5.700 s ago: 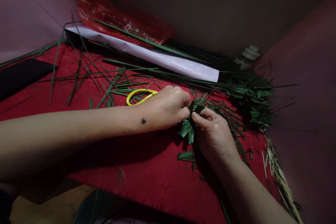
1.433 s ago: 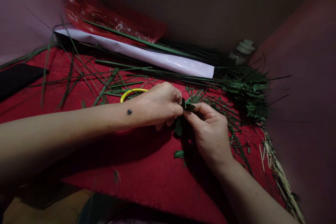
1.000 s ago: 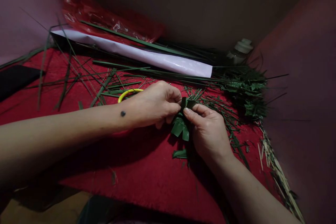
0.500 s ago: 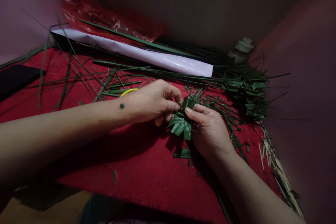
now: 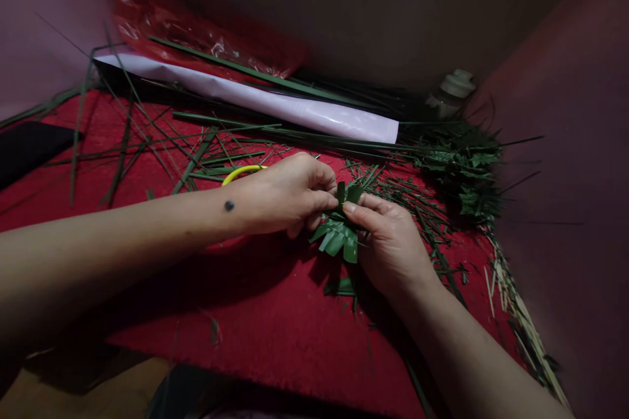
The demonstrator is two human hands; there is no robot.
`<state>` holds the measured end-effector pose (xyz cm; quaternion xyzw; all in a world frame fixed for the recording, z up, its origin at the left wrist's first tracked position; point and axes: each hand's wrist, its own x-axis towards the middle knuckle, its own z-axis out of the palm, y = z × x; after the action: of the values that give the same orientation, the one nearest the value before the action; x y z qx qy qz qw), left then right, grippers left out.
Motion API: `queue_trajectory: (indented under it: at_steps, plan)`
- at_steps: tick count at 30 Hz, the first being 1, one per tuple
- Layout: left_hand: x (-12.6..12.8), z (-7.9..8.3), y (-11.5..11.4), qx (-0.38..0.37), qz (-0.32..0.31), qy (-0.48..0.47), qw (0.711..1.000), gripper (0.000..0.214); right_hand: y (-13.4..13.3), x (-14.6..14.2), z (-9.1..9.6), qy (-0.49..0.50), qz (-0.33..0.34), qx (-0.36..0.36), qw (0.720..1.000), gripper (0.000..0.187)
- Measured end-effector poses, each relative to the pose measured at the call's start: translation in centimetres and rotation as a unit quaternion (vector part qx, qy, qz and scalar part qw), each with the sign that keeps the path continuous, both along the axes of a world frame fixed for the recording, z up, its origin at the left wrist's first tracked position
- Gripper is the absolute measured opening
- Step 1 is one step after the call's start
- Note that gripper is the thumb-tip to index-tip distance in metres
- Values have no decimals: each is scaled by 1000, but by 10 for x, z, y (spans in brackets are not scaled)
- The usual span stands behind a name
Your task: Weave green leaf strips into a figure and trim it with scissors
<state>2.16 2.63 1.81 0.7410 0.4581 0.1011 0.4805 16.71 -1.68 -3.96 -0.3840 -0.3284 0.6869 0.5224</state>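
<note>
Between my two hands is a small piece woven from green leaf strips (image 5: 337,238), its cut ends fanning out below and upright strips poking up at the top. My left hand (image 5: 305,193) pinches the piece at its upper left with thumb and forefinger. From the other side, my right hand (image 5: 388,229) grips it, the thumb pressed on its front and the other fingers partly hidden behind. A yellow loop handle (image 5: 240,172), perhaps of scissors, shows partly behind my left wrist. Below the piece, leaf scraps (image 5: 343,287) lie on the red surface (image 5: 255,321).
A long white wrapped sheet (image 5: 295,103) lies across the back, with a red plastic bag (image 5: 206,33) behind. Leafy bundles (image 5: 472,170) are heaped at the right near a white-capped bottle (image 5: 457,85). Long strips (image 5: 196,160) are scattered at left, beside a dark flat object (image 5: 34,147).
Both hands and the woven piece have shifted very slightly left. More of the yellow handle shows behind my left wrist. The grips look the same.
</note>
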Motion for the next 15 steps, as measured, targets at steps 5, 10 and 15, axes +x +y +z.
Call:
queue_trajectory:
  at_steps: [5, 10, 15]
  plan:
    - [-3, 8, 0, 34, -34, 18, 999, 11, 1, 1, -3, -38, -27, 17, 999, 9]
    - [-2, 12, -2, 3, -34, 24, 999, 10, 2, 1, 0, -56, -38, 18, 998, 11]
    - [0, 11, -4, 16, -27, 30, 999, 9, 2, 1, 0, -73, -57, 17, 996, 16]
